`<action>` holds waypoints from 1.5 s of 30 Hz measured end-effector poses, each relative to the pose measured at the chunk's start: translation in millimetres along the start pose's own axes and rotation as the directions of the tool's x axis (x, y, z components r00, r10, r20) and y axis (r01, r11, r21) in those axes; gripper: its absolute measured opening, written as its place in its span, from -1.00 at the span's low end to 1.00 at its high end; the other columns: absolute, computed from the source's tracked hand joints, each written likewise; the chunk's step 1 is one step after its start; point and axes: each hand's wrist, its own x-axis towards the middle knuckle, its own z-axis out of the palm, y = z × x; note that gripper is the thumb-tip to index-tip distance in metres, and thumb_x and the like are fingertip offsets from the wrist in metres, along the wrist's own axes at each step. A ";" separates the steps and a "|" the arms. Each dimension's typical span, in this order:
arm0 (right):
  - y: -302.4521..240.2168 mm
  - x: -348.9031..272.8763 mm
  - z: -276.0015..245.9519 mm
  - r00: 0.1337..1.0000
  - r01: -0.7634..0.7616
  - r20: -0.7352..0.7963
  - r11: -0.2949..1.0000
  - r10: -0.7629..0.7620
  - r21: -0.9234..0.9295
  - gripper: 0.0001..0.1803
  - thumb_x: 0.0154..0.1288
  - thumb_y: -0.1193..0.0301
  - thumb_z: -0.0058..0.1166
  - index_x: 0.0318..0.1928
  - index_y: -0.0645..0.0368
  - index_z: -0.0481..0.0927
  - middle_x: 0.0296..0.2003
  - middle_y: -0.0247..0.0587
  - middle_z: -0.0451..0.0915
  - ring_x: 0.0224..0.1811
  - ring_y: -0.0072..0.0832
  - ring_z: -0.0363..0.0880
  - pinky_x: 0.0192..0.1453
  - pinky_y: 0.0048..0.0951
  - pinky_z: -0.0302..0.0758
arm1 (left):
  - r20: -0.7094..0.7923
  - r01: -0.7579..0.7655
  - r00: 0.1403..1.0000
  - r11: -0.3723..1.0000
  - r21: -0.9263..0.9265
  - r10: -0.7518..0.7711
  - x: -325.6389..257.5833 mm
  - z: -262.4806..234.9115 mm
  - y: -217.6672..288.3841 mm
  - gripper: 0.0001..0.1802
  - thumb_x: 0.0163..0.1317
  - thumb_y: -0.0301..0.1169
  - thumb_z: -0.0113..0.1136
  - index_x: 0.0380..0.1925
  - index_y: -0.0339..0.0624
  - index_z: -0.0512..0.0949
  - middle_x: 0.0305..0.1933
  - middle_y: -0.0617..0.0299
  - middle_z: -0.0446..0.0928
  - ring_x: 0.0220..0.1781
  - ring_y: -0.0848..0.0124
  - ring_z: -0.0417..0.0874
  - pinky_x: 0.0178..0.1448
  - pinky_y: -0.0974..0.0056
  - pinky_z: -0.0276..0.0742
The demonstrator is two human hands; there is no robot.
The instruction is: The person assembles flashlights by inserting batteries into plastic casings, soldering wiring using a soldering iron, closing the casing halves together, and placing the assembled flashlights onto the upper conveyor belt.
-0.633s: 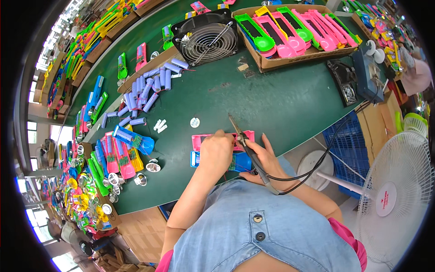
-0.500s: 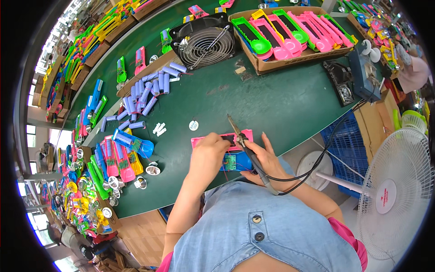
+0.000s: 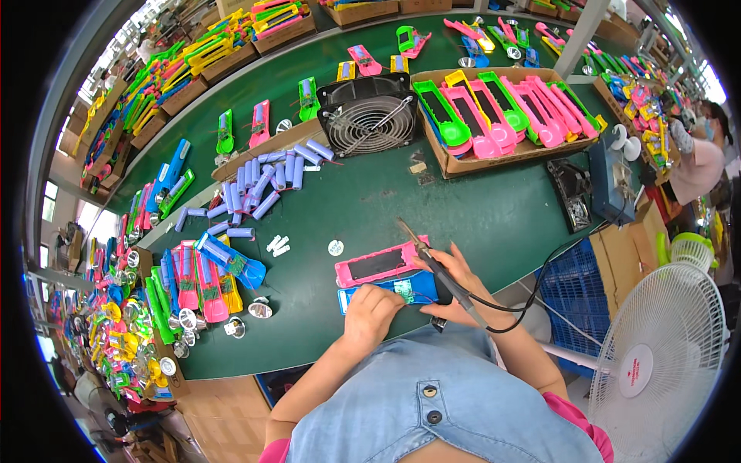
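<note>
My right hand (image 3: 457, 284) is closed around a soldering iron (image 3: 441, 274), its tip pointing up and left over the table. My left hand (image 3: 370, 312) has its fingers bent and pressed together on the near edge of a blue plastic casing (image 3: 350, 296). A green circuit board (image 3: 404, 290) with thin red wires lies in that casing. Just beyond it is a pink plastic frame (image 3: 378, 266) with a dark panel. A small dark part (image 3: 438, 324) shows below my right fingers; I cannot make out what it is.
A pile of purple battery cells (image 3: 262, 181) is at the left, near wired casings (image 3: 212, 301) and shiny reflectors (image 3: 260, 308). A metal-grilled fan (image 3: 369, 123) stands at the back beside a cardboard box (image 3: 494, 160) of colourful frames. The iron's cable (image 3: 532, 289) loops right towards a blue-grey box (image 3: 614, 185).
My left hand has moved from the pink frame to the blue casing, uncovering the frame's dark panel. The iron stays in my right hand. The view has tilted up.
</note>
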 end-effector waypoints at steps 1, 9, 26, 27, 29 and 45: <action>-2.5 -1.7 0.7 0.998 0.008 -0.065 1.000 -0.007 0.017 -0.23 -0.14 0.37 0.29 0.15 0.11 0.24 -0.01 -0.15 0.40 0.08 -0.23 0.38 0.38 0.04 -0.14 | -0.039 0.045 0.998 0.998 0.043 -0.043 0.5 3.6 3.3 -0.76 -0.23 -0.55 0.26 -0.45 -0.13 0.52 -0.46 0.27 0.45 -0.35 0.31 0.45 -0.30 0.27 0.33; -7.3 -52.1 4.0 0.913 0.020 -0.408 1.000 -0.017 0.003 -0.74 0.00 0.38 0.23 -0.29 0.21 0.53 -0.53 -0.29 0.59 -0.54 -0.48 0.52 0.31 -0.01 0.02 | -0.098 0.320 0.944 0.947 0.024 -0.317 13.1 -0.3 22.6 -0.80 -0.22 -0.58 0.30 -0.53 -0.18 0.50 -0.32 0.17 0.38 -0.32 0.25 0.38 -0.27 0.25 0.30; 17.4 -71.7 55.3 0.737 -0.023 -0.565 0.848 0.372 0.529 -0.75 0.11 0.59 0.05 -0.17 0.41 0.41 0.06 0.15 0.32 -0.43 -0.41 0.60 -0.41 -0.55 0.59 | 0.050 0.427 0.903 0.904 -0.007 -0.427 23.0 -8.5 18.9 -0.87 -0.23 -0.65 0.16 -0.64 -0.30 0.41 -0.33 0.08 0.35 -0.25 0.19 0.41 -0.21 0.23 0.35; 17.4 -71.1 55.3 0.732 -0.025 -0.568 0.849 0.376 0.528 -0.75 0.11 0.58 0.05 -0.18 0.41 0.42 0.05 0.14 0.32 -0.43 -0.41 0.60 -0.41 -0.55 0.59 | 0.050 0.422 0.906 0.907 -0.005 -0.421 23.7 -8.2 18.7 -0.87 -0.24 -0.65 0.16 -0.64 -0.30 0.41 -0.33 0.08 0.35 -0.25 0.19 0.41 -0.21 0.23 0.35; 17.0 -70.2 55.3 0.735 -0.031 -0.566 0.852 0.374 0.522 -0.75 0.11 0.58 0.06 -0.17 0.40 0.42 0.04 0.15 0.33 -0.43 -0.42 0.60 -0.40 -0.55 0.59 | 0.050 0.420 0.906 0.907 -0.002 -0.419 25.2 -7.9 19.1 -0.87 -0.24 -0.65 0.15 -0.64 -0.30 0.41 -0.33 0.08 0.35 -0.26 0.19 0.41 -0.22 0.23 0.34; -2.0 -63.8 37.3 0.695 0.027 -0.559 0.760 0.452 0.649 -0.76 0.07 0.60 0.09 -0.20 0.36 0.47 -0.37 -0.07 0.58 -0.27 -0.45 0.60 0.28 -0.20 0.18 | 0.061 0.434 0.898 0.901 0.025 -0.435 28.1 -6.7 19.7 -0.88 -0.27 -0.65 0.14 -0.67 -0.32 0.39 -0.34 0.05 0.34 -0.27 0.14 0.40 -0.22 0.20 0.35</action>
